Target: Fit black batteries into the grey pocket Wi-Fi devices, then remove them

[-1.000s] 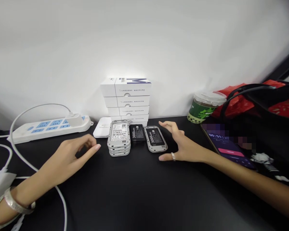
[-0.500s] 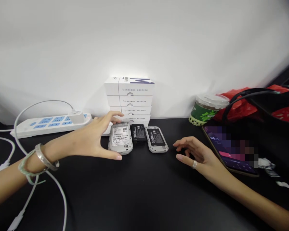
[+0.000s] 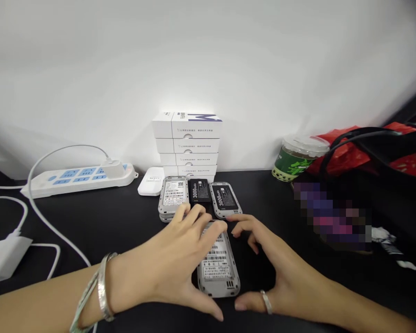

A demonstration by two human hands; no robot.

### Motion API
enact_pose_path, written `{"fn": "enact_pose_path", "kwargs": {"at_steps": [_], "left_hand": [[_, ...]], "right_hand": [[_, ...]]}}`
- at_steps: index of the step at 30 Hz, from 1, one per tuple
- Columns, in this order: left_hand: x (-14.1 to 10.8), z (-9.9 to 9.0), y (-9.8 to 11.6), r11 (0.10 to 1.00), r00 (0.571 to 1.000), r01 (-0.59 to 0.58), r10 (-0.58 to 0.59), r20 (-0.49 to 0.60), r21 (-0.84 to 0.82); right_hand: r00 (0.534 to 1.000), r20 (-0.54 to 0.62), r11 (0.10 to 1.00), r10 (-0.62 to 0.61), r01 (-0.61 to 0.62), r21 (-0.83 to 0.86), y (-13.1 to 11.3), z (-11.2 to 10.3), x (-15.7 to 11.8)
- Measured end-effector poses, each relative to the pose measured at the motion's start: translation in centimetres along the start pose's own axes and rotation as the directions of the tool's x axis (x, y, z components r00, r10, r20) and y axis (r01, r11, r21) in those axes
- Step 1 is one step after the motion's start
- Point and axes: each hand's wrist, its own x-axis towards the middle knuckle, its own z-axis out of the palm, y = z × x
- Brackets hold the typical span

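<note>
An opened portable Wi-Fi device (image 3: 219, 266) lies on the black table in front of me, a printed label showing in its bay. Over its upper left reaches my left hand (image 3: 180, 259), fingers across the top end and thumb stretched out just below the bottom end. My right hand (image 3: 273, 268) is open at the device's right side, thumb and fingers apart. Behind are a small stack of similar opened devices (image 3: 173, 196), a loose black battery (image 3: 199, 190) marked 3000mAh, and another device (image 3: 226, 201) with its battery seated.
White boxes (image 3: 194, 145) are stacked against the wall, beside a white cover-like piece (image 3: 150, 181). A power strip (image 3: 79, 180) and cables lie left. On the right are a drink cup (image 3: 298, 157), a blurred phone (image 3: 329, 217) and a red and black bag (image 3: 377, 152).
My left hand has brought an opened device from the stack toward me, rightward and down. My right hand has moved nearer, beside it. The white piece by the boxes is now uncovered.
</note>
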Motion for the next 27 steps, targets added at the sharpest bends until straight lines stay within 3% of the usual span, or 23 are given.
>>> {"fn": "enact_pose_path", "kwargs": {"at_steps": [3, 6, 8, 12, 15, 19, 23, 27], "left_hand": [[0.7, -1.2, -1.4, 0.998, 0.999, 0.01, -0.013, -0.041, -0.068], [2.2, -2.8, -3.8, 0.986, 0.985, 0.16, -0.162, -0.059, -0.037], [3.3, -3.3, -5.6, 0.973, 0.973, 0.232, -0.232, -0.013, -0.01], [5.1, -2.8, -8.5, 0.974, 0.972, 0.227, -0.225, 0.069, -0.025], [5.8, -2.2, -9.2, 0.976, 0.973, 0.217, -0.214, 0.084, -0.02], [5.9, -2.6, -7.8, 0.972, 0.971, 0.233, -0.234, 0.05, 0.019], [4.5, -3.5, -4.2, 0.963, 0.963, 0.269, -0.269, 0.018, 0.01], [2.8, -3.5, -0.8, 0.945, 0.948, 0.307, -0.294, 0.123, -0.111]], "right_hand": [[0.998, 0.063, 1.0, -0.008, 0.008, -0.008, 0.4, 0.4, 0.0], [0.996, 0.085, 1.0, -0.024, 0.022, 0.021, 0.7, 0.6, -0.1], [0.996, 0.085, 0.999, -0.037, 0.034, 0.038, 0.7, 0.6, -0.1], [0.996, 0.076, 0.999, -0.037, 0.035, 0.031, 0.6, 0.8, -0.1], [0.996, 0.073, 0.998, -0.055, 0.054, 0.024, 0.6, 0.8, -0.1], [0.996, 0.062, 0.998, -0.058, 0.057, 0.02, 0.6, 0.8, 0.0], [0.997, 0.048, 0.998, -0.053, 0.051, 0.033, 0.6, 0.9, -0.1], [0.997, 0.061, 0.998, -0.036, 0.033, 0.058, 0.8, 1.0, -0.3]]}}
